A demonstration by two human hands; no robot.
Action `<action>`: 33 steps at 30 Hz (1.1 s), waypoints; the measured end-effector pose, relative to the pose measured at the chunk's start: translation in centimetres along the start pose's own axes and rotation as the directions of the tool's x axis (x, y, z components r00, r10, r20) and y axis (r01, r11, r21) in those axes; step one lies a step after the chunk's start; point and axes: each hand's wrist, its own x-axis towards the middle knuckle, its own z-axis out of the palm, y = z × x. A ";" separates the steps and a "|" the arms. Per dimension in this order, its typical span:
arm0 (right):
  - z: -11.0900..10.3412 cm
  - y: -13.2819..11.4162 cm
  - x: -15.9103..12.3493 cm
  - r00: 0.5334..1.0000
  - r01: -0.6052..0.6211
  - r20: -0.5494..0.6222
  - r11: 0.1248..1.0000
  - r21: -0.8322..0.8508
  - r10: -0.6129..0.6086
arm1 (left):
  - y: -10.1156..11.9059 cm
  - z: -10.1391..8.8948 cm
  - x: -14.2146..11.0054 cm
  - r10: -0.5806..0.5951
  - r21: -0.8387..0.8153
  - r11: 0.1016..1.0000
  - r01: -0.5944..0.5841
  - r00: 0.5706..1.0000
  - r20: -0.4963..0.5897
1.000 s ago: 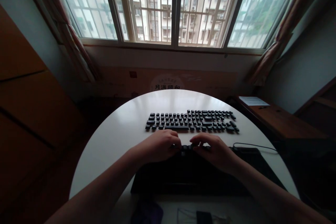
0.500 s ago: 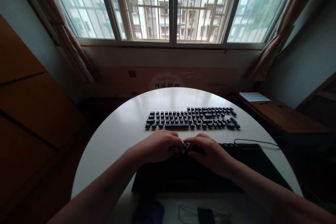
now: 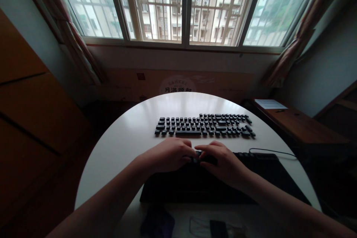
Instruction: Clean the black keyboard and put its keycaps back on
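Observation:
A black keyboard [image 3: 178, 189] lies on the white round table, its far row holding dark keycaps. Over that far row, my left hand [image 3: 173, 154] has its fingers curled and pressed together at a small dark piece [image 3: 194, 159], too dim to make out. Just to the right, my right hand [image 3: 220, 158] bends its thumb and index finger in a pinch around the same spot. The fingertips of both hands almost meet, and what lies between them is mostly hidden. Beyond the hands, loose black keycaps [image 3: 188, 133] are laid out in rows, including a long space bar.
The white table [image 3: 117, 145] has a curved edge. A black cable [image 3: 270, 150] runs off to the right. Near the front lie a dark purple item [image 3: 157, 223] and a small black box [image 3: 218, 228]. A wooden desk [image 3: 306, 126] with paper stands at the right.
The fingertips of my left hand have shifted slightly right, closer to my right fingers. The view has tilted a little; the loose keycaps stay in place.

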 end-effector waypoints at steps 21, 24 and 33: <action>-1.5 1.0 0.2 0.978 0.105 -0.182 0.994 -0.003 -0.104 | 0.4 1.5 1.2 -0.032 0.052 0.998 0.034 0.999 -0.037; -2.1 1.0 0.6 0.966 0.095 -0.234 0.992 -0.078 -0.111 | 0.4 1.4 1.2 -0.041 0.032 0.999 0.042 0.999 -0.019; -4.8 6.3 9.3 0.990 -0.124 -0.107 0.930 -0.345 0.092 | -0.5 1.4 0.6 -0.032 -0.039 0.999 0.031 0.999 -0.017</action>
